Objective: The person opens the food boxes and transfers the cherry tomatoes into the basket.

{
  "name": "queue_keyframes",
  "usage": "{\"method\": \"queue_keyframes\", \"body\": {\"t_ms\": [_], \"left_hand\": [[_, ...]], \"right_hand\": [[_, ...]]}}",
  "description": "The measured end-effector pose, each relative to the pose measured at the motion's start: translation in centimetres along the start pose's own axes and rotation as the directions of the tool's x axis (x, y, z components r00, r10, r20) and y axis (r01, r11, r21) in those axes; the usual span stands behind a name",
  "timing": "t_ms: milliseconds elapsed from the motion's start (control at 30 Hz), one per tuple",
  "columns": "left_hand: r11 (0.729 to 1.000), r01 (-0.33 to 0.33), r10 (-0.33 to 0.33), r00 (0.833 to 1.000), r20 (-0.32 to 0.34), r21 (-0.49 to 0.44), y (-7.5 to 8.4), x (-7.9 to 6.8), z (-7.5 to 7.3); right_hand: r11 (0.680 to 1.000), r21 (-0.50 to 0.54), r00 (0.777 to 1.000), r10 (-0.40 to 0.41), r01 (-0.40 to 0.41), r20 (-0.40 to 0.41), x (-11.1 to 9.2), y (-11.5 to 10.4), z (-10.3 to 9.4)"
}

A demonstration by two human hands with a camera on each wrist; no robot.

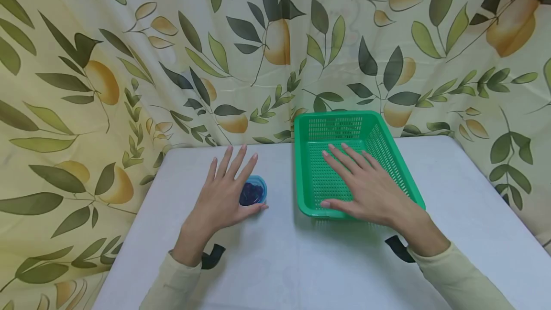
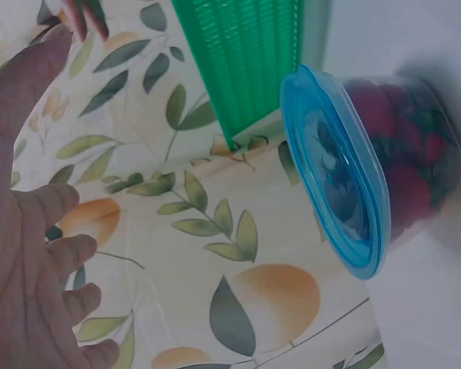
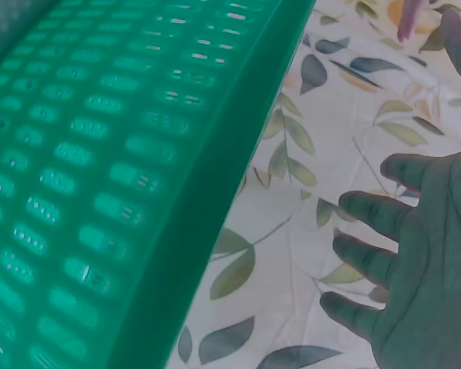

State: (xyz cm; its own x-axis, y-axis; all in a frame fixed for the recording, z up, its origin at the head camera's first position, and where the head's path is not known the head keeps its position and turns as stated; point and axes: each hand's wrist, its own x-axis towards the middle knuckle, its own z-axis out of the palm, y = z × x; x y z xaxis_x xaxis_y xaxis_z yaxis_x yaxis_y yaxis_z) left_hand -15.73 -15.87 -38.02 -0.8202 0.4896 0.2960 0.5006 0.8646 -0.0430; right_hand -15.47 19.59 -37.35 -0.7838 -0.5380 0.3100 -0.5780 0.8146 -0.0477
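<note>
Tub [image 2: 411, 157]: clear rounded plastic, blue lid [image 2: 336, 173], on white table [image 1: 292, 267] left of basket [image 1: 302, 176] | basket: green perforated rectangular plastic | left hand [image 1: 224, 197]: spread wide, empty, near tub | right hand [image 1: 366, 188]: spread wide, empty, over basket

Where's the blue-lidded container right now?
In the head view, the blue-lidded container sits on the white table, left of the green basket and partly hidden by the left hand hovering over it.

The left fingers [image 1: 248, 169] and right fingers [image 1: 337, 165] are straight and splayed, thumbs [image 1: 338, 204] angled inward toward each other.
</note>
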Motion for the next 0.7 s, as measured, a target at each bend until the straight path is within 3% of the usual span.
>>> {"method": "queue_keyframes", "body": {"t_ms": [233,367,567,700], "left_hand": [[0.985,0.0,-0.006,0.999,-0.035,-0.172,-0.7,0.4,-0.5],[0.954,0.012,-0.042,0.995,-0.093,-0.299,-1.3,0.5,-0.4],[0.869,0.063,-0.123,0.988,-0.091,-0.491,-2.2,0.4,0.3],[0.792,0.111,-0.182,0.981,-0.06,-0.6,-2.7,0.4,0.5]], "right_hand": [[0.999,0.052,1.0,-0.004,0.004,0.002,0.7,-0.2,0.2],[0.995,0.101,1.0,0.012,-0.013,0.015,1.1,-0.5,0.2],[0.973,0.222,0.998,0.066,-0.067,0.014,1.7,-0.9,0.0],[0.923,0.365,0.992,0.125,-0.119,0.007,2.0,-1.2,-0.1]]}}
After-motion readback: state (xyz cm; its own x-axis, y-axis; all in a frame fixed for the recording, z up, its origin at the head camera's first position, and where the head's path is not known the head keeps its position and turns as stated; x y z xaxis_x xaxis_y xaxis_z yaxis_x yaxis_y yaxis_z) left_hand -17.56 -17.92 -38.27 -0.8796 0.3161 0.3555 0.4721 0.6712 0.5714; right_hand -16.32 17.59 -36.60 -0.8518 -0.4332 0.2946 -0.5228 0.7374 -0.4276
